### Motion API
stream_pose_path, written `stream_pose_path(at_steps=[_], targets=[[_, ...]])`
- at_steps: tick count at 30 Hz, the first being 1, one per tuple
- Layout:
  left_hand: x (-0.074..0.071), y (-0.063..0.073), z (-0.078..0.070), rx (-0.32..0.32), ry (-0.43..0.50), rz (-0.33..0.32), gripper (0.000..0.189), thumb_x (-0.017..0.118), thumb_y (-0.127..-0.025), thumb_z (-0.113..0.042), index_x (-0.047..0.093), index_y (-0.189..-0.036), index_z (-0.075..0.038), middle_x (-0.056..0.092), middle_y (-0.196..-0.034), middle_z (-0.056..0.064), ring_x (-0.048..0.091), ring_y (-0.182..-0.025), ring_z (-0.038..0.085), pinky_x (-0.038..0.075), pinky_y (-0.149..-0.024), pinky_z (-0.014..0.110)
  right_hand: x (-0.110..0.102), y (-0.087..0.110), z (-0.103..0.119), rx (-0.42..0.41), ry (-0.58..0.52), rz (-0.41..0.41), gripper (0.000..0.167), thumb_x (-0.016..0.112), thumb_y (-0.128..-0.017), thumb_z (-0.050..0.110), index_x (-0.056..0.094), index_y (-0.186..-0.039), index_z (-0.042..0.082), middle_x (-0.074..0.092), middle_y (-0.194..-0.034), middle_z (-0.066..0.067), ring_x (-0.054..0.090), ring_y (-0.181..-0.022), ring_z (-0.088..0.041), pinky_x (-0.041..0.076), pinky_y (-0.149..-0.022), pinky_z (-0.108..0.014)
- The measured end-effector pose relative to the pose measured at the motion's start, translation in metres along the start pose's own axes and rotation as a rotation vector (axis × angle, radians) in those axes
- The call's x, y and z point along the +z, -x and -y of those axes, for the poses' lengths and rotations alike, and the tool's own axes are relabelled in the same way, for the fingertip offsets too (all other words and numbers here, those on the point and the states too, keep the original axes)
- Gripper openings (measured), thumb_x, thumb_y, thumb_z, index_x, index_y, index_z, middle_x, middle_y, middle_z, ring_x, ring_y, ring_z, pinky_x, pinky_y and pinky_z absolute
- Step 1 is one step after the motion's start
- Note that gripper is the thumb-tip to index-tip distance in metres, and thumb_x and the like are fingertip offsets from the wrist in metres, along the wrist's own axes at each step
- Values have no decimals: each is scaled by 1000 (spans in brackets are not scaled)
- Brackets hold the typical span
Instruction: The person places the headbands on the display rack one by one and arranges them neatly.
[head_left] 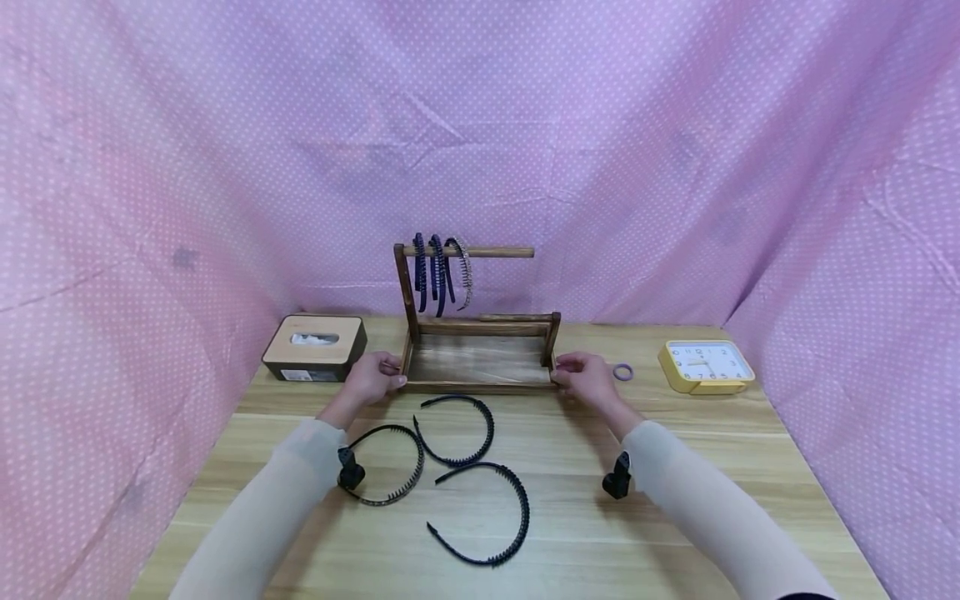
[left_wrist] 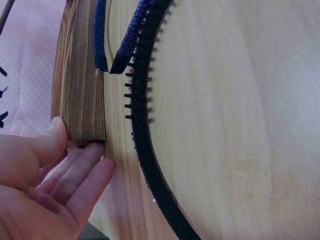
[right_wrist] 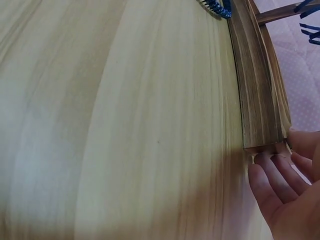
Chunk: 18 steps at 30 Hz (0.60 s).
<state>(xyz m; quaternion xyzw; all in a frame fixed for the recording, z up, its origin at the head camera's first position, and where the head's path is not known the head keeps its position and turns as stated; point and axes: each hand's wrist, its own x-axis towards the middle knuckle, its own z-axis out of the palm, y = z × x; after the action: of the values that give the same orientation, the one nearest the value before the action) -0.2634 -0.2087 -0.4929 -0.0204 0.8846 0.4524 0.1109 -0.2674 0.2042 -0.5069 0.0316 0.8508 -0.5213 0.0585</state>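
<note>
A brown wooden rack (head_left: 480, 387) with a tray base stands towards the back of the table. My left hand (head_left: 369, 379) holds its left end, thumb at the edge and fingers against the end face in the left wrist view. At the opposite end, my right hand (head_left: 588, 379) grips the rack in the same way. Three headbands (head_left: 438, 279) hang from the left part of its upper bar. In front of the tray lie three more toothed headbands: one nearest the tray (head_left: 492, 427), one at left (head_left: 421, 461), and one lower down (head_left: 526, 510).
A tissue box (head_left: 315, 337) sits beyond my left hand. To the right are a small purple ring (head_left: 623, 372) and a yellow clock (head_left: 708, 367). Pink dotted cloth (head_left: 480, 125) surrounds the wooden table (head_left: 570, 533) at the back and sides.
</note>
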Motion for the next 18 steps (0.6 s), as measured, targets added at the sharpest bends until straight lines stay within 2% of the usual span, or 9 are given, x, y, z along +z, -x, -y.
stream_pose_path(at_steps=[3, 9, 18], targets=[[0, 0, 0, 4, -2, 4, 38, 71, -96, -6, 60, -130, 8, 67, -122, 27, 69, -102, 34, 61, -73, 38, 2, -2, -2, 15, -13, 12, 39, 77, -92, 12, 67, -128, 0, 72, -121, -23, 74, -84, -26, 63, -68, -35], [3, -1, 0, 1, -3, 7, 39, 70, -97, -7, 59, -132, 7, 66, -124, 27, 69, -103, 34, 62, -74, 37, 1, -1, -5, 15, -37, 34, 39, 74, -94, 8, 65, -130, -4, 70, -123, -25, 73, -97, -24, 63, -74, -35], [3, 2, 1, 19, -47, -9, 41, 66, -100, -10, 58, -137, 6, 66, -129, 26, 64, -117, 38, 60, -85, 38, 6, 0, -2, -6, 5, 13, 37, 71, -96, 7, 65, -132, -3, 70, -123, -25, 72, -99, -29, 63, -71, -32]])
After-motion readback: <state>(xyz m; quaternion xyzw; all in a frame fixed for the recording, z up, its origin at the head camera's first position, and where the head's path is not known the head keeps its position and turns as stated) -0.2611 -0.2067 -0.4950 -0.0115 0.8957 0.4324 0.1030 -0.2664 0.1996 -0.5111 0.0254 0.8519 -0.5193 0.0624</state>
